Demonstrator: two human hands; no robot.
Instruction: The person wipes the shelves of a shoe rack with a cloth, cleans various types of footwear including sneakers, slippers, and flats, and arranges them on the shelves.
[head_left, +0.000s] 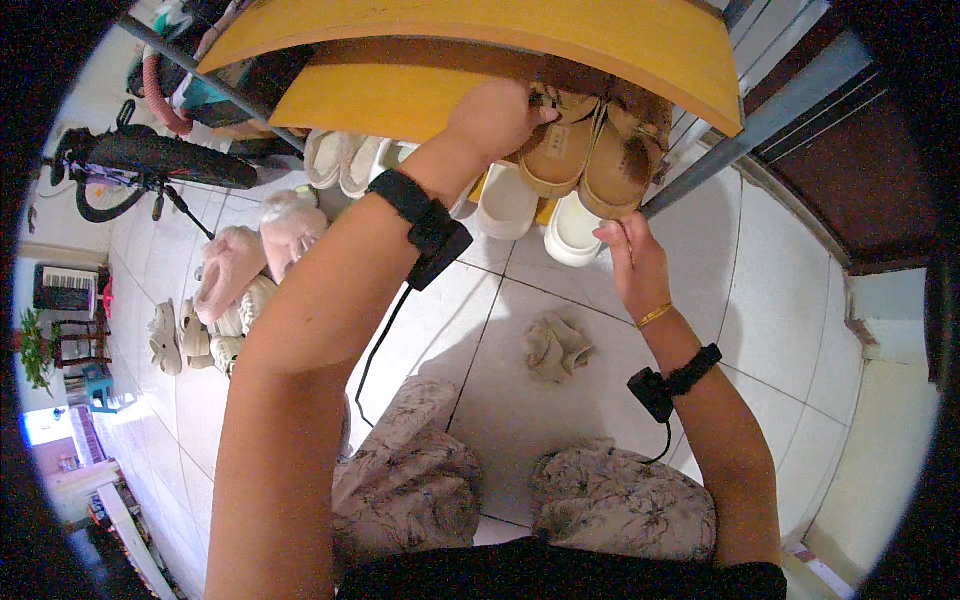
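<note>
A pair of tan slip-on shoes, the left one (553, 154) and the right one (616, 172), sits side by side on the lower shelf of a yellow wooden rack, heels toward me. My left hand (499, 116) has its thumb against the upper of the left tan shoe; its other fingers are hidden. Just at the heel of the right tan shoe is my right hand (636, 262), fingertips touching or very near it. Below, a white slipper (574, 232) lies partly under the tan pair, and another white slipper (508, 201) is beside it.
The yellow top board (480, 19) overhangs the shoes, with a grey metal post (697, 172) at right. A crumpled beige cloth (556, 346) lies on the tiles. Pink fluffy slippers (232, 262) and several shoes stand left, near a small bike's wheel (172, 157).
</note>
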